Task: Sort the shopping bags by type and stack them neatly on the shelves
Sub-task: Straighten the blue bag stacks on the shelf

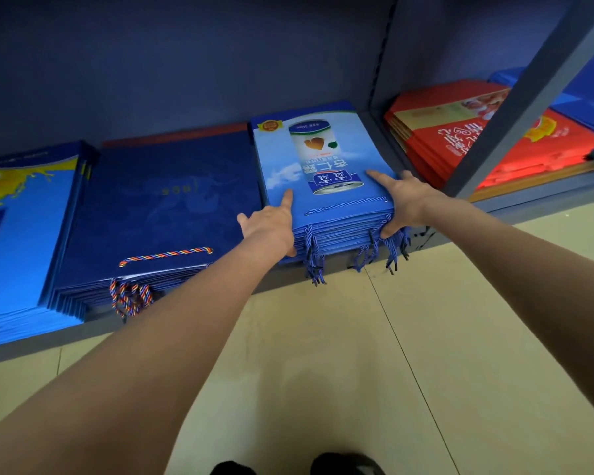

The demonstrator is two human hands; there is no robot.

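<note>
Where the task's thing lies: as both arms reach forward, the light-blue can-print bag stack (326, 186) sits flat on the bottom shelf (186, 323), its near edge at the shelf lip and its blue rope handles (314, 258) hanging over the front.
Left hand: the left hand (271, 228) is at the stack's near left corner; the forefinger lies straight on the top bag's face, pointing away, and the thumb sticks out to the left. The other fingers (290, 250) curl down against the front edge of the stack.
Right hand: the right hand (402, 200) is at the near right corner; the thumb lies stretched across the top bag toward the printed can, and the fingers (390, 229) wrap down over the stack's front right edge among the rope ends.
State of the fingers: on each hand, one digit lies on top and curled fingers press the edge, so the stack is clamped between the two hands.
Left neighbour: the dark-blue bag stack (158, 207) with a multicoloured rope handle lies just beside it.
Far left: the blue-and-yellow bag stack (21, 214) touches the dark-blue one.
Right bay: beyond the grey upright post (515, 108) lie the red bag stacks (467, 138).
Below: tiled floor (357, 371) and dark shoe tips (347, 465).
</note>
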